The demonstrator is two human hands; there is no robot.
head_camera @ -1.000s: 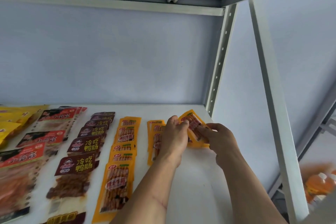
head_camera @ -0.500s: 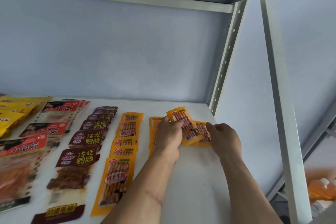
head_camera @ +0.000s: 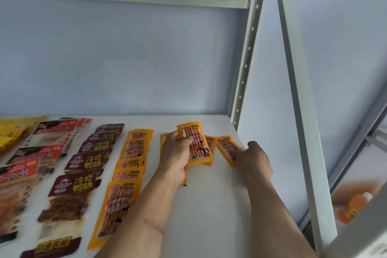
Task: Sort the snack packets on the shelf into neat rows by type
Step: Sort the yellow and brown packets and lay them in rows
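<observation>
My left hand [head_camera: 174, 153] grips an orange snack packet [head_camera: 195, 142] and holds it upright over the white shelf [head_camera: 209, 205]. Under that hand lies a partly hidden row of the same orange packets [head_camera: 164, 137]. My right hand [head_camera: 254, 158] rests with its fingers on another orange packet [head_camera: 227, 146] lying flat near the shelf's right edge. One more orange packet [head_camera: 210, 144] shows between the two. Left of my hands runs a neat row of orange packets [head_camera: 129, 165], then a row of dark brown packets [head_camera: 88, 161], then red-labelled packets [head_camera: 33, 153].
Yellow bags [head_camera: 12, 130] lie at the far left. A perforated white upright [head_camera: 247, 58] stands at the shelf's back right corner, and a slanted white post [head_camera: 301, 111] is nearer. Orange bottles [head_camera: 354, 205] show blurred at lower right. The upper shelf's underside hangs overhead.
My left hand has taken the orange packet and lifted it more upright. My right hand has let go of it and moved right onto another packet lying near the shelf edge.
</observation>
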